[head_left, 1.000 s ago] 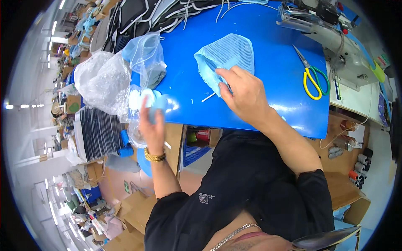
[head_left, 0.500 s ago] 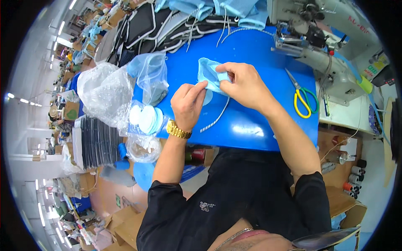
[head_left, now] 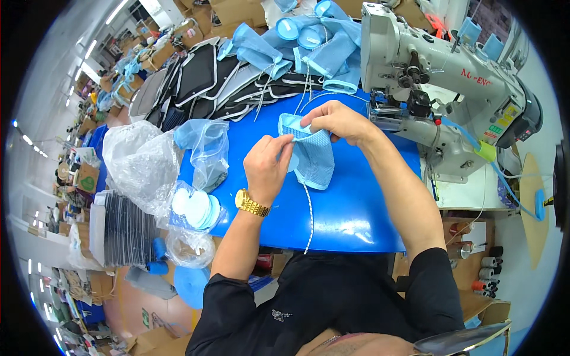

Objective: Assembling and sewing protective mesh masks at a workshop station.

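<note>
A light blue mesh pouch (head_left: 314,161) hangs between my hands above the blue tabletop, its open rim at the top. My left hand (head_left: 267,165), with a gold watch at the wrist, pinches the rim's left side. On the right side, my right hand (head_left: 339,122) grips the same rim between thumb and fingers. A striped pale drawcord (head_left: 310,221) trails from the pouch's lower end toward the table's near edge. Behind my left fingers, part of a pale blue disc (head_left: 293,162) shows.
An industrial sewing machine (head_left: 442,74) stands at the right. More blue mesh pouches (head_left: 320,38) and black padded panels with grey edging (head_left: 199,77) pile up at the back. Clear plastic bags (head_left: 142,160) and pale round discs (head_left: 203,209) lie at the left.
The mesh pouch, bunched up between my fingers before, now hangs down unfolded, with its cord lower. The view has shifted upward, and the scissors at the right no longer show.
</note>
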